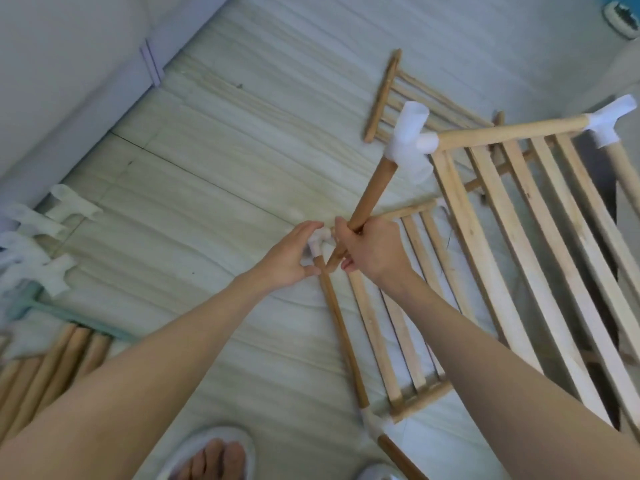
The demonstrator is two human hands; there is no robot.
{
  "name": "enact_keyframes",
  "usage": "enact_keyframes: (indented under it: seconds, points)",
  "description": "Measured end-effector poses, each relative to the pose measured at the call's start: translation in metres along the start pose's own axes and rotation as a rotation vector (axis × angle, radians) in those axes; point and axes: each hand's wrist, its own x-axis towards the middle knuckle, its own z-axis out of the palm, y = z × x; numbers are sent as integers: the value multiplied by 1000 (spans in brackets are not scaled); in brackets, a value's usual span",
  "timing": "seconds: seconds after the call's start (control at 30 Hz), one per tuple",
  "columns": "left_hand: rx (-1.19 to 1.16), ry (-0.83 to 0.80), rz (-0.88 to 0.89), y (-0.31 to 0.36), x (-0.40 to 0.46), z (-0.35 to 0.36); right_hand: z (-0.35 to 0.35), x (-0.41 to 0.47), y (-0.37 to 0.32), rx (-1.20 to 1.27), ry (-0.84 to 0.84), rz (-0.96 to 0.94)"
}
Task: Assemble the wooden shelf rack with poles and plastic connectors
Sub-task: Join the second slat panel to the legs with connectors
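Note:
My right hand [372,252] grips the lower end of a wooden pole [372,192] that slants up to a white plastic connector [408,135] on the upper slatted shelf [519,237]. My left hand [289,259] holds a white connector [320,240] at the near corner of the lower slatted shelf [391,306], which lies on the floor. The pole's tip sits right beside that connector. A second pole [341,327] runs from it toward me to another white connector [375,424]. A further connector [611,123] joins the upper shelf's far corner.
Loose wooden poles [45,372] lie at the lower left, with several spare white connectors [52,237] above them. Another slatted shelf [391,98] lies on the floor farther back. A white wall [69,81] runs along the left. My slippered foot [211,455] is at the bottom.

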Motion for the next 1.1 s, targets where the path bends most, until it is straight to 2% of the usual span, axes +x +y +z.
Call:
enact_keyframes:
  seconds: [0.17,0.4,0.57,0.9,1.1]
  points:
    - [-29,65,-31,3,2,2,0,12,-10,46,75,-13]
    - [-14,302,-68,6,12,9,6,23,-20,87,121,-46]
    - [-99,274,-105,3,13,7,12,27,-21,123,107,-33]
    - [83,202,12,5,12,7,10,18,1,104,55,-101]
    - [56,176,3,5,13,9,16,19,9,52,-10,-109]
